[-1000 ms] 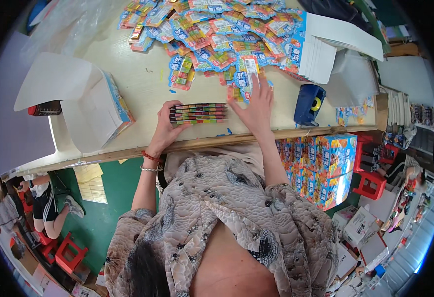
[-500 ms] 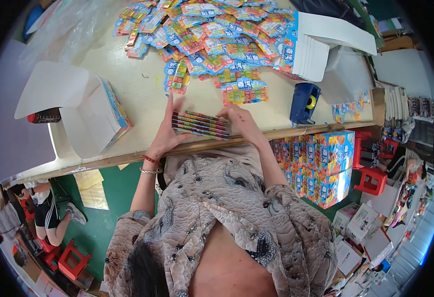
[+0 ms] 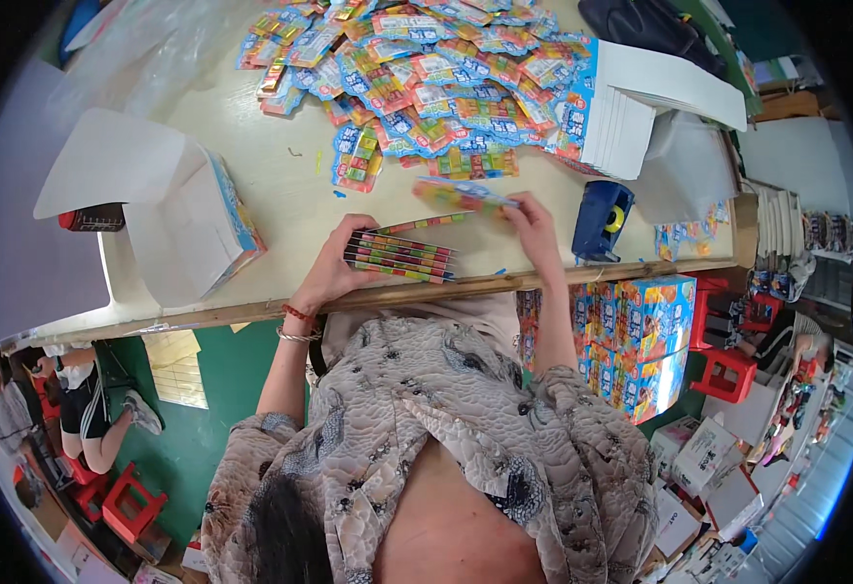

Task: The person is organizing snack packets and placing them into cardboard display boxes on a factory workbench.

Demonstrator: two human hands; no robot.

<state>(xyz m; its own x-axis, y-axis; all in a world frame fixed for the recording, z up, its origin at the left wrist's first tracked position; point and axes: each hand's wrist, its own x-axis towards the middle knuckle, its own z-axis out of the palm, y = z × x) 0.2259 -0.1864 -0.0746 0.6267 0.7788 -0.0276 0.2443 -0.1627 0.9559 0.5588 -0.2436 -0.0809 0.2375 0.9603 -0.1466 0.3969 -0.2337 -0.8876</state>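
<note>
My left hand [image 3: 335,268] grips one end of a stack of blister packs [image 3: 402,257], held edge-up over the near side of the table; the top pack tilts away from the rest. Above the stack's right end, my right hand [image 3: 536,234] pinches a single blister pack [image 3: 456,195] by its right end. That pack is slightly blurred. Beyond both hands lies a large loose pile of colourful blister packs [image 3: 417,88] with blue headers and small coloured pieces. One pack [image 3: 356,156] lies at the pile's near left edge.
An open white box [image 3: 178,224] stands at the left beside a dark red-capped bottle [image 3: 92,218]. At the right are a box with white flaps [image 3: 626,117] and a blue tape dispenser [image 3: 602,222]. Printed cartons [image 3: 641,341] are stacked below the wooden table edge [image 3: 641,272].
My right hand has moved from the stack's right end up and to the right, now holding a single pack. The pack that lay in front of the pile is gone from its place.
</note>
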